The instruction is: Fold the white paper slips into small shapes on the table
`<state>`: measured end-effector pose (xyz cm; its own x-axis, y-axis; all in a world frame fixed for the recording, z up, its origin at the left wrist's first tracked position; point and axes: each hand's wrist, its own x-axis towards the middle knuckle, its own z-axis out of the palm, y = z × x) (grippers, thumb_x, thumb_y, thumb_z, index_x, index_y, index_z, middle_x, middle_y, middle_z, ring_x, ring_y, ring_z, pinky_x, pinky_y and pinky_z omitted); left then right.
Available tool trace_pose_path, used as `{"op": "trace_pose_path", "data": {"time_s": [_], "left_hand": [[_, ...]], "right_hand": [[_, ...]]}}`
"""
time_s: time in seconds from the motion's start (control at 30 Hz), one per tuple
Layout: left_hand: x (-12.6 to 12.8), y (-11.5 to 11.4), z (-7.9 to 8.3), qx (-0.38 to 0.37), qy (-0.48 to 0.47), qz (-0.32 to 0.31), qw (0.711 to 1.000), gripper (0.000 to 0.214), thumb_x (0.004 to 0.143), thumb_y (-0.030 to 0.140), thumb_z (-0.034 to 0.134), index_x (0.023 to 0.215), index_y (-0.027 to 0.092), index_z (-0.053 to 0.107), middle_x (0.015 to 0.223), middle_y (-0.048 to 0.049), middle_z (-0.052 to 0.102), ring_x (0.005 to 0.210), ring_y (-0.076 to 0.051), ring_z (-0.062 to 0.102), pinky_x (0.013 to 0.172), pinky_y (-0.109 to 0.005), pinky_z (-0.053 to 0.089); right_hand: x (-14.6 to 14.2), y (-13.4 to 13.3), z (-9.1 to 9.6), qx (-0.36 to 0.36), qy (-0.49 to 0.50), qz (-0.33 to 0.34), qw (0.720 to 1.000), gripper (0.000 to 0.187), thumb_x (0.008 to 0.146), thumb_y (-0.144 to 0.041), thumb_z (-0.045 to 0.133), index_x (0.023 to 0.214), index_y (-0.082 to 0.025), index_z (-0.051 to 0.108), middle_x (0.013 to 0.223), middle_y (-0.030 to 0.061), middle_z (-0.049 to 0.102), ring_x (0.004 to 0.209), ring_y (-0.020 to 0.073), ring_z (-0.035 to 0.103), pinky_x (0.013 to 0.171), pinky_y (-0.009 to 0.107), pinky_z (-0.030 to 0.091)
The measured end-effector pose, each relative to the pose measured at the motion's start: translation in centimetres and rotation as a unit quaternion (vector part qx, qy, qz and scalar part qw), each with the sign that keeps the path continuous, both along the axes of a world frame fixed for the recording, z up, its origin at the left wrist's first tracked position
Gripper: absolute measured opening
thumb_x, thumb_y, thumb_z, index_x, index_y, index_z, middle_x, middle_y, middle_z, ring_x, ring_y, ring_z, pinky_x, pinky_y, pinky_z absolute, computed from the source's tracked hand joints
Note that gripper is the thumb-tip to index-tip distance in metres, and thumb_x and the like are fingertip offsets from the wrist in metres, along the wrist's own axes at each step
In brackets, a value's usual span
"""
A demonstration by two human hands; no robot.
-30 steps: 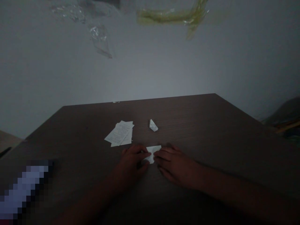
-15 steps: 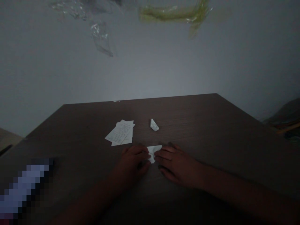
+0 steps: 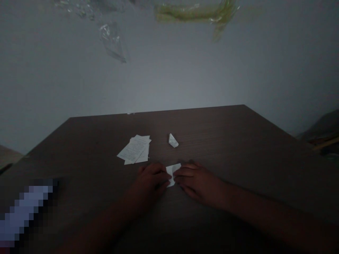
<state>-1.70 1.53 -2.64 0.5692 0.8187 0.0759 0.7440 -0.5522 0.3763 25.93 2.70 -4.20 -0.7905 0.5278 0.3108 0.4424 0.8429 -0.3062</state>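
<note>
A small folded piece of white paper (image 3: 173, 168) lies on the dark table between my two hands. My left hand (image 3: 153, 179) grips its left side, thumb and fingers closed on the edge. From the right, my right hand (image 3: 197, 180) has its fingertips pressed together on the paper, covering its right part. Beyond the hands sits a small folded paper shape (image 3: 173, 140). Several printed paper sheets (image 3: 135, 150) overlap in a loose pile, left of that shape and beyond my left hand.
The brown wooden table (image 3: 212, 134) meets a pale wall (image 3: 185, 70) at its far edge. A blurred-out rectangular object (image 3: 28, 208) rests at the left front. Yellow tape (image 3: 190, 13) and clear tape (image 3: 112, 40) stick to the wall. Dim items (image 3: 325, 141) stand beyond the right edge.
The paper between my hands has turned slightly, and its lower edge shows more to the left. My left thumb has moved closer to the fingers. The pile and the folded shape stay put.
</note>
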Motion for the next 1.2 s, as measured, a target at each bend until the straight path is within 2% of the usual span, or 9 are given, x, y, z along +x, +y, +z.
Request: {"op": "trace_pose_path", "data": {"time_s": [0.2,0.4,0.5,0.63,0.77,0.87,1.0,1.1,1.2], "left_hand": [[-0.2,-0.3,0.3,0.01,0.004,-0.004,1.0,0.035,0.104,0.006,0.072,0.12,0.033,0.087,0.13,-0.0007,0.082,0.126,-0.029,0.075,0.111,-0.045,0.05],[-0.7,0.0,-0.4,0.0,-0.006,-0.015,1.0,0.033,0.103,0.006,0.072,0.123,0.029,0.085,0.134,-0.0047,0.082,0.128,-0.03,0.076,0.112,-0.049,0.053],[-0.7,-0.2,0.0,0.01,0.002,-0.007,1.0,0.036,0.102,0.004,0.071,0.125,0.028,0.084,0.138,-0.0051,0.082,0.131,-0.03,0.076,0.115,-0.049,0.053],[-0.5,-0.4,0.7,0.0,0.013,0.001,1.0,0.037,0.1,0.002,0.07,0.12,0.029,0.084,0.136,-0.002,0.084,0.13,-0.03,0.078,0.114,-0.046,0.053],[-0.5,-0.2,0.5,-0.005,0.001,-0.007,1.0,0.034,0.102,0.003,0.069,0.118,0.028,0.086,0.133,-0.0031,0.084,0.13,-0.031,0.078,0.114,-0.049,0.052],[-0.6,-0.2,0.0,-0.004,0.0,-0.012,1.0,0.034,0.103,0.006,0.07,0.123,0.029,0.086,0.138,-0.0049,0.083,0.134,-0.032,0.076,0.116,-0.051,0.052],[-0.6,-0.3,0.0,0.009,0.014,-0.01,1.0,0.043,0.104,0.008,0.072,0.138,0.032,0.082,0.148,-0.0044,0.082,0.137,-0.031,0.075,0.115,-0.049,0.053],[-0.4,-0.4,0.2,0.017,0.026,-0.033,0.999,0.047,0.107,0.008,0.068,0.145,0.032,0.079,0.154,-0.0052,0.08,0.137,-0.031,0.074,0.114,-0.05,0.053],[0.0,-0.7,0.3,0.027,0.03,-0.061,0.997,0.042,0.109,0.011,0.067,0.145,0.029,0.079,0.152,-0.0071,0.081,0.132,-0.033,0.075,0.11,-0.051,0.054]], "right_hand": [[0.2,-0.3,0.5,0.001,-0.043,0.002,0.999,0.048,0.105,-0.011,0.071,0.15,-0.026,0.074,0.14,0.0101,0.082,0.128,0.0327,0.073,0.113,0.054,0.056],[0.4,-0.8,1.2,0.018,-0.084,0.014,0.996,0.037,0.11,-0.016,0.07,0.146,-0.021,0.076,0.147,0.0135,0.079,0.131,0.0347,0.072,0.113,0.056,0.057],[0.4,-0.9,1.2,0.007,-0.068,0.019,0.997,0.035,0.112,-0.015,0.066,0.145,-0.019,0.076,0.148,0.0144,0.079,0.133,0.035,0.072,0.115,0.057,0.058],[0.3,-1.0,1.1,-0.023,-0.028,0.021,0.999,0.037,0.11,-0.01,0.062,0.143,-0.016,0.075,0.143,0.0137,0.081,0.13,0.0315,0.074,0.119,0.054,0.059],[0.2,-1.1,1.1,-0.031,-0.028,0.012,0.999,0.036,0.111,-0.011,0.061,0.143,-0.014,0.075,0.145,0.0154,0.081,0.13,0.0326,0.074,0.12,0.056,0.059],[0.3,-1.1,1.2,-0.031,-0.031,0.013,0.999,0.034,0.11,-0.013,0.064,0.142,-0.014,0.075,0.144,0.0156,0.082,0.13,0.033,0.074,0.119,0.055,0.059],[0.4,-1.0,1.1,-0.034,-0.012,0.018,0.999,0.034,0.11,-0.012,0.066,0.142,-0.016,0.075,0.141,0.014,0.082,0.129,0.0313,0.075,0.117,0.051,0.059],[0.3,-0.6,0.5,-0.045,0.029,-0.01,0.999,0.028,0.11,-0.012,0.065,0.134,-0.019,0.077,0.134,0.0122,0.084,0.123,0.0286,0.077,0.115,0.049,0.061],[0.0,-0.2,0.0,-0.063,0.066,-0.073,0.993,0.018,0.108,-0.013,0.067,0.121,-0.021,0.078,0.125,0.0113,0.082,0.117,0.028,0.077,0.109,0.048,0.063]]}}
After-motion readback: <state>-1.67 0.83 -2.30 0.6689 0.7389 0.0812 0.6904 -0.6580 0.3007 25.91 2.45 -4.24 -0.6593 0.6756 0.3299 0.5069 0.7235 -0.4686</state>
